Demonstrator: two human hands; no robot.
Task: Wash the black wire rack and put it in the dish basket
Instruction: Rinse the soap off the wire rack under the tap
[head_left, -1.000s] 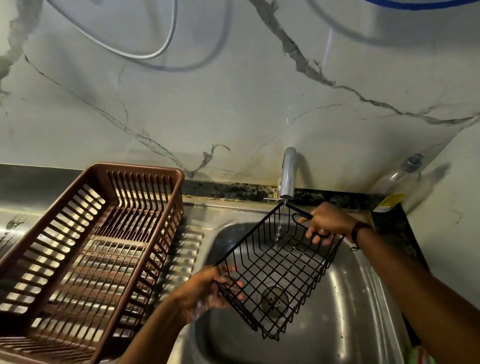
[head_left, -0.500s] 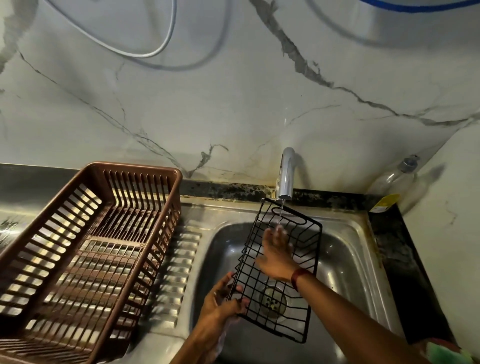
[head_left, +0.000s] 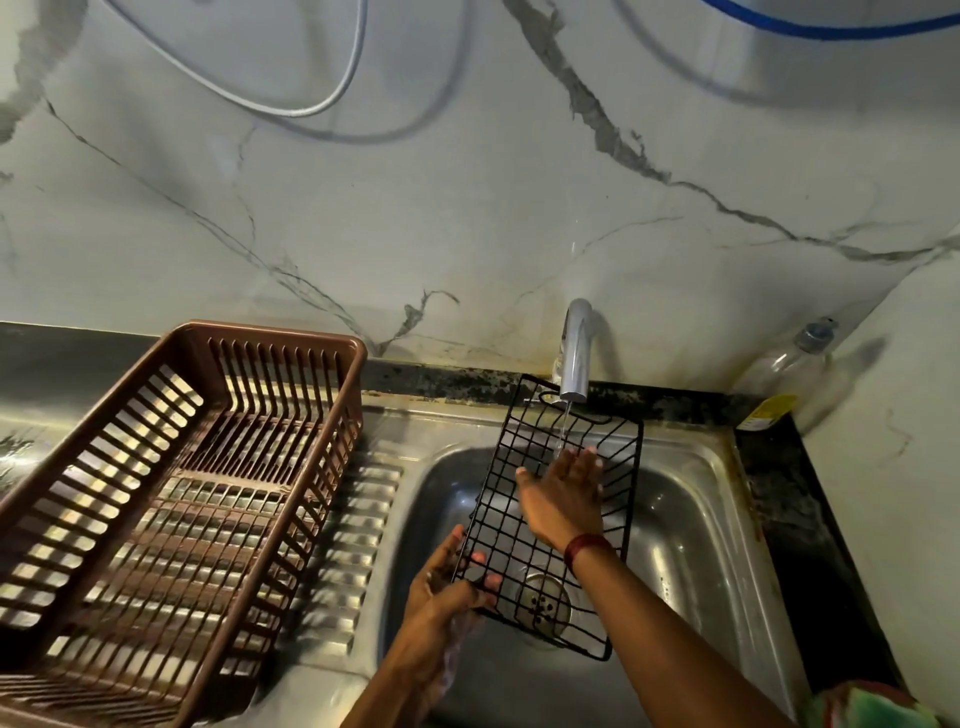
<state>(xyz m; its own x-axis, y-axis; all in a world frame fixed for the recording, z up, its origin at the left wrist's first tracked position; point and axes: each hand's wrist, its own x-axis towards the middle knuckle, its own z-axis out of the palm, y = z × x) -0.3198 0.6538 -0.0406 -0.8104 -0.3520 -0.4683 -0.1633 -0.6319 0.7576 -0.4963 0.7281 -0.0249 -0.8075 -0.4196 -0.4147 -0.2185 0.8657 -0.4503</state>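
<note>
One second on, left grip still holds the black wire rack; right grip now presses it flat-fingered.

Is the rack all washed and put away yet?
Not yet. Done: the tap runs water onto the black wire rack. In hand: the left hand grips its corner over the sink, the right hand lies flat on the wires. Left: putting it in the brown dish basket.

A stainless steel sink unit sat in a dark counter. Its ribbed drainboard bore a brown slatted plastic dish basket; a clear plastic bottle leaned on the counter.
</note>
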